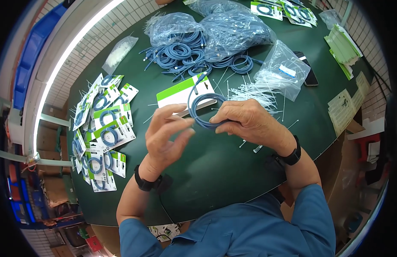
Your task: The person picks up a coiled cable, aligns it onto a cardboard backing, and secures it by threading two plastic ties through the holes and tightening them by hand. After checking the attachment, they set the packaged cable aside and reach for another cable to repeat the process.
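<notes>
A coiled blue cable (193,112) is pinched between the thumb and fingers of my right hand (245,118), held up over the table. One plug end of it sticks out at the top of the coil. My left hand (166,132) is just left of the coil, its fingers apart and curved, with nothing in it that I can see. Behind the coil lies a stack of white and green backing cards (177,92). Loose white cable ties (256,96) are spread on the table beyond my right hand.
Carded cables (108,115) pile up at the left. Plastic bags of blue cables (237,34) and loose coils (177,55) lie at the back. A clear bag (284,70) partly covers a phone (310,77). More green cards (342,49) stand at the far right of the dark green table (198,180).
</notes>
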{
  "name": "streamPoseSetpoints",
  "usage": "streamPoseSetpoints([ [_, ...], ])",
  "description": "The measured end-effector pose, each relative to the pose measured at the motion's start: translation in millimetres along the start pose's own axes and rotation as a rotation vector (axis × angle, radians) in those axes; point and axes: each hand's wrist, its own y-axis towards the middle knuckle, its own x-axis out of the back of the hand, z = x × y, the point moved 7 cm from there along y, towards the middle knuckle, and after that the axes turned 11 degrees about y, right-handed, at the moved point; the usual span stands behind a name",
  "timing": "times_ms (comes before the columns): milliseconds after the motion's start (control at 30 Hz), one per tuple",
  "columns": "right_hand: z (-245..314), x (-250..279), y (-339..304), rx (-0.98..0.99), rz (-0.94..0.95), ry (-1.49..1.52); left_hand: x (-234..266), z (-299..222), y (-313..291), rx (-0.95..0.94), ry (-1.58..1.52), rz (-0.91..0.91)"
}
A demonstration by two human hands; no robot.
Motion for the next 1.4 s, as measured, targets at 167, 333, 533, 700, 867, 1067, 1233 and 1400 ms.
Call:
streamPoseSetpoints([
  [167,-6,8,-3,0.025,-0.090,-0.099,-23,61,1,0.209,0.237,0.176],
  [333,-4,7,-6,0.010,-0.080,-0.174,-54,93,-10,0.180,0.526,0.443],
  [533,-10,4,-3,0.001,-0.053,-0.121,-63,125,-12,0.198,0.604,0.622],
  [700,-18,4,-4,-0.035,-0.051,-0.096,-58,138,2,0.218,0.514,0.668],
  [867,-18,-1,2,-0.041,-0.076,-0.078,-46,132,3,0.102,0.449,0.581],
  [1067,-4,2,2,-0.005,-0.156,-0.096,-25,111,7,0.010,0.613,0.341],
  [1233,10,15,-4,0.015,-0.356,0.013,-2,29,2,-0.131,0.761,0.252],
  [1400,16,-9,1,0.060,-0.266,-0.058,-19,-19,-47,-0.102,0.667,0.391],
])
